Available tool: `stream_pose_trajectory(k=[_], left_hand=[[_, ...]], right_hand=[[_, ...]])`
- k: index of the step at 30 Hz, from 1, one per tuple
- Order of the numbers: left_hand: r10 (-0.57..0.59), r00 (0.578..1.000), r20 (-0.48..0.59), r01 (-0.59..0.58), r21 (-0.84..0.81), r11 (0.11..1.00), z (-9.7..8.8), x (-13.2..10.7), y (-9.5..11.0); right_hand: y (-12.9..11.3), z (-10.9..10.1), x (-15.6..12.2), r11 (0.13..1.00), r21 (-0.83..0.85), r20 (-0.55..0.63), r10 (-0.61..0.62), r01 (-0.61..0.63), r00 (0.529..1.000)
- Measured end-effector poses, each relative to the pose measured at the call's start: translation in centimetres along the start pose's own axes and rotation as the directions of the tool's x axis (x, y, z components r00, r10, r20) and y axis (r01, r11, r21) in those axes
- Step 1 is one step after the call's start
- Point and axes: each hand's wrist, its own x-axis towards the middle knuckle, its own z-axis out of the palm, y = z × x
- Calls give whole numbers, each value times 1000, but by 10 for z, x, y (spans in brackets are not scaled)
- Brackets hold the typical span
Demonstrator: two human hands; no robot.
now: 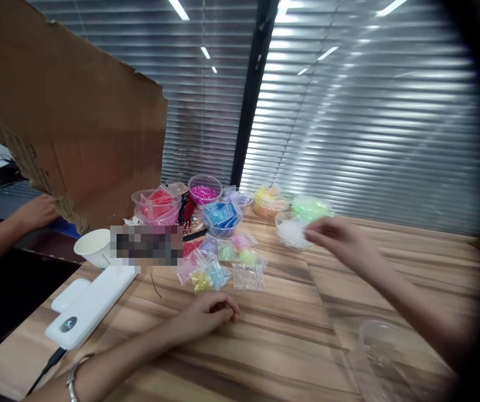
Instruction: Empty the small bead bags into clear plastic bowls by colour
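My left hand (212,315) rests on the wooden table with its fingers loosely curled; nothing shows in them. Ahead of it lie several small clear bags of coloured pieces, among them a yellow bag (201,280), a blue bag (218,273) and a clear bag (248,277). My right hand (336,240) reaches to a clear tub (279,220) of whitish translucent packets (293,231). Its fingers are pinched together at the tub's right side, slightly blurred. Whether a packet is between the fingertips is hard to make out.
Along the blinds stand tubs with red packets (160,206), magenta pieces (204,193), blue packets (222,216), orange (270,204) and green (312,207) contents. A paper cup (93,247), white device (93,307) and cardboard sheet (97,123) stand left. Another person's hand (41,212) is behind the cardboard. A clear container (390,357) sits front right.
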Motion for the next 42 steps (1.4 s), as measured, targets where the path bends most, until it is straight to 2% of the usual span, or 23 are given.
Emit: stream_pose_trajectory(k=[3,5,7,9,12,15,18,21,24,26,28,30,31,33,35,36,37,39,40,42], left_hand=[[21,998,57,-25,81,996,-3,-2,4],[27,997,70,-36,128,991,-6,-3,7],[30,997,70,-42,183,982,-8,-3,9],[31,996,80,-49,234,971,-9,-4,10],[29,993,110,-61,294,954,-11,-6,14],[31,989,142,-78,340,937,-12,-8,17],[33,983,179,-98,366,926,-14,-11,19],[35,974,223,-119,374,920,-14,-15,20],[28,962,273,-145,418,897,-11,-20,22],[23,948,318,-178,469,865,-8,-22,24],[28,931,364,-230,525,819,-4,-23,25],[39,918,395,-281,577,766,1,-24,25],[43,914,404,-299,597,745,3,-24,25],[49,907,418,-323,616,719,6,-24,23],[65,900,430,-347,621,703,8,-24,20],[94,905,415,-361,633,684,6,-23,18],[151,915,374,-377,659,651,4,-22,15],[314,920,235,-376,758,533,-7,-17,8],[413,898,154,-351,816,459,-15,-14,5],[484,873,63,-257,902,346,-34,-6,-3]], right_hand=[[-46,87,59,982,124,172,-164,143,971],[-82,142,96,958,187,197,-255,219,947],[-115,183,129,933,240,185,-315,268,931],[-138,209,156,919,266,175,-342,290,923],[-149,222,183,925,269,191,-323,267,927],[-135,211,182,941,248,229,-288,230,930],[-108,176,149,960,194,275,-252,203,928],[-82,113,93,975,127,318,-216,184,923],[-52,29,30,995,32,290,-99,94,952],[-25,-29,-13,998,-47,169,37,-29,985],[7,-79,-60,978,-88,33,195,-191,980],[38,-112,-109,932,-59,-102,350,-357,931],[51,-120,-134,902,-18,-166,422,-431,891],[72,-121,-179,848,116,-280,527,-517,802],[83,-104,-215,822,270,-375,570,-502,731],[85,-93,-227,806,346,-387,589,-481,709],[84,-80,-235,781,416,-367,613,-466,700],[75,-54,-240,703,536,-244,658,-467,712],[69,-41,-238,668,580,-185,665,-466,723],[52,-16,-227,596,669,-93,660,-445,746]])
